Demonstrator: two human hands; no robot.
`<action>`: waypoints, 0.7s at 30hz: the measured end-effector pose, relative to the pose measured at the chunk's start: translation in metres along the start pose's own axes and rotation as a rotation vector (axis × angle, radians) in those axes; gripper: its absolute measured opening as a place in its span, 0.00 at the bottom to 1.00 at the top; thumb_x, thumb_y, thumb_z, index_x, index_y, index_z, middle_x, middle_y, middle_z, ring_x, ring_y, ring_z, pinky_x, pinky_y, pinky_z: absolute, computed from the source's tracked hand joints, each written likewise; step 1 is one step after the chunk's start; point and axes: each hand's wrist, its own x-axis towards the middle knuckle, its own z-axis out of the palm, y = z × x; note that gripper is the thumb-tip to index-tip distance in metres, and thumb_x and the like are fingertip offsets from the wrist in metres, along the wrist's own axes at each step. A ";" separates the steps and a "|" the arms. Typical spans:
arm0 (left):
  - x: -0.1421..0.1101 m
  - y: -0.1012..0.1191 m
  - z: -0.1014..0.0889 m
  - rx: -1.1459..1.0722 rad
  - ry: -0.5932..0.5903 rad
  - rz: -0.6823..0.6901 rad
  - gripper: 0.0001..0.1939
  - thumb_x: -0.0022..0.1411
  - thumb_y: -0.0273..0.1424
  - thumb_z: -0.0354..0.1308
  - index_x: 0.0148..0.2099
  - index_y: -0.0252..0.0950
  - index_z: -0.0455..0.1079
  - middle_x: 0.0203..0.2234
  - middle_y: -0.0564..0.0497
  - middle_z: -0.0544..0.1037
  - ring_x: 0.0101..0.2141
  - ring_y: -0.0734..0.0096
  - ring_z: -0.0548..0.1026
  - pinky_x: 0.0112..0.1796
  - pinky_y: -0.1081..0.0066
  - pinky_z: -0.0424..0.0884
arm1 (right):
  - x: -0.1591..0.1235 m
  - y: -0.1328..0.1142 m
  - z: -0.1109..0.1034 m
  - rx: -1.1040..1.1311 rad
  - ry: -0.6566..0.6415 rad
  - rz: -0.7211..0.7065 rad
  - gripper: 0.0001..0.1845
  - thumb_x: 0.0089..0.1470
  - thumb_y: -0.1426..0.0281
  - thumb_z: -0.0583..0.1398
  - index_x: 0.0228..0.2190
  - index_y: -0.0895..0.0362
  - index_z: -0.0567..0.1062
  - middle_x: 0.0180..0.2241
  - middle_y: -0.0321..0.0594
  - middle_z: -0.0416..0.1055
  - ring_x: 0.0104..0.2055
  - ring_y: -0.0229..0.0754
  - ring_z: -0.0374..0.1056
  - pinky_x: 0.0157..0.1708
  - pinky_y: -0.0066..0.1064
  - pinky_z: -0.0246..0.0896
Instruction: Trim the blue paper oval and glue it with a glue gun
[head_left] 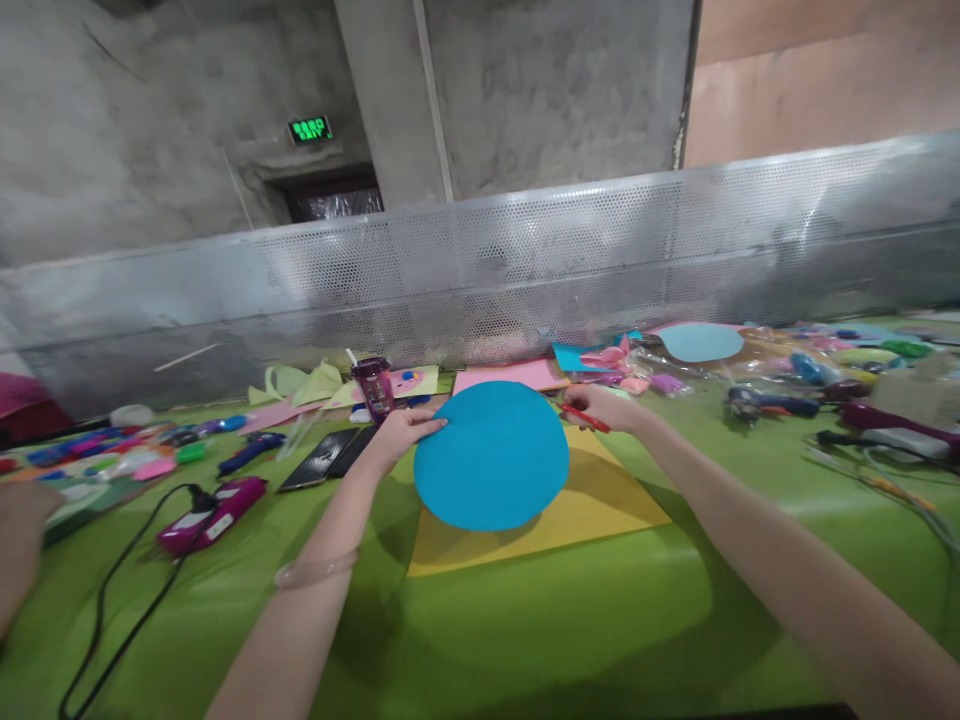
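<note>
The left hand [409,432] pinches the blue paper [491,455], which is between both hands, while the right hand [600,402] grips red scissors [587,417] beside it, so a slip might nick its round edge.

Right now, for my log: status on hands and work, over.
Left hand holding blue disc by its edge. Right hand gripping red tool, likely scissors, beside disc. Yellow sheet below.

One cup [375,388], seemingly one pair of scissors [589,417]

The disc [491,455] is blue, the scissors [589,418] red.
</note>
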 end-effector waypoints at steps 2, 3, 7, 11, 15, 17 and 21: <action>0.000 0.000 0.000 -0.005 -0.003 -0.012 0.20 0.40 0.42 0.65 0.36 0.36 0.76 0.35 0.48 0.79 0.36 0.61 0.75 0.40 0.65 0.69 | 0.000 0.000 0.000 -0.002 -0.004 -0.001 0.06 0.42 0.67 0.55 0.23 0.57 0.64 0.20 0.34 0.64 0.21 0.33 0.61 0.17 0.23 0.51; 0.000 0.000 0.000 -0.010 -0.006 -0.018 0.20 0.40 0.42 0.65 0.36 0.36 0.76 0.35 0.48 0.79 0.36 0.61 0.75 0.40 0.65 0.69 | 0.000 0.001 -0.001 -0.003 -0.008 -0.001 0.05 0.42 0.67 0.54 0.22 0.57 0.64 0.20 0.34 0.64 0.21 0.33 0.60 0.17 0.23 0.51; 0.001 -0.001 0.000 -0.021 -0.013 -0.024 0.21 0.40 0.42 0.65 0.36 0.35 0.76 0.35 0.48 0.79 0.36 0.61 0.75 0.40 0.65 0.70 | 0.000 0.002 -0.001 0.000 -0.018 -0.006 0.06 0.43 0.67 0.54 0.22 0.57 0.64 0.19 0.34 0.64 0.20 0.33 0.60 0.17 0.23 0.51; 0.000 -0.001 0.001 -0.005 -0.015 -0.018 0.21 0.40 0.42 0.65 0.36 0.35 0.76 0.36 0.47 0.79 0.36 0.60 0.75 0.40 0.65 0.70 | 0.003 0.004 0.002 -0.009 -0.024 -0.004 0.09 0.43 0.64 0.56 0.22 0.57 0.64 0.19 0.34 0.64 0.21 0.34 0.62 0.16 0.22 0.52; 0.000 -0.001 0.000 0.008 -0.046 -0.040 0.20 0.42 0.42 0.65 0.37 0.35 0.76 0.34 0.48 0.79 0.35 0.61 0.76 0.40 0.64 0.70 | 0.004 0.004 0.004 -0.014 -0.027 0.002 0.10 0.44 0.62 0.56 0.23 0.58 0.65 0.19 0.35 0.65 0.20 0.34 0.62 0.15 0.22 0.51; 0.000 -0.001 0.000 0.015 -0.056 -0.042 0.20 0.43 0.41 0.64 0.37 0.36 0.75 0.33 0.49 0.80 0.35 0.62 0.76 0.40 0.65 0.70 | 0.004 0.004 0.003 -0.015 -0.033 0.000 0.10 0.44 0.63 0.56 0.23 0.58 0.66 0.19 0.35 0.65 0.20 0.34 0.61 0.15 0.22 0.51; 0.000 -0.001 -0.001 0.027 -0.065 -0.038 0.19 0.43 0.41 0.64 0.38 0.36 0.75 0.34 0.49 0.79 0.35 0.62 0.76 0.40 0.65 0.70 | 0.002 0.003 0.001 -0.014 -0.061 -0.004 0.07 0.43 0.66 0.55 0.22 0.58 0.66 0.19 0.35 0.65 0.20 0.33 0.61 0.15 0.22 0.49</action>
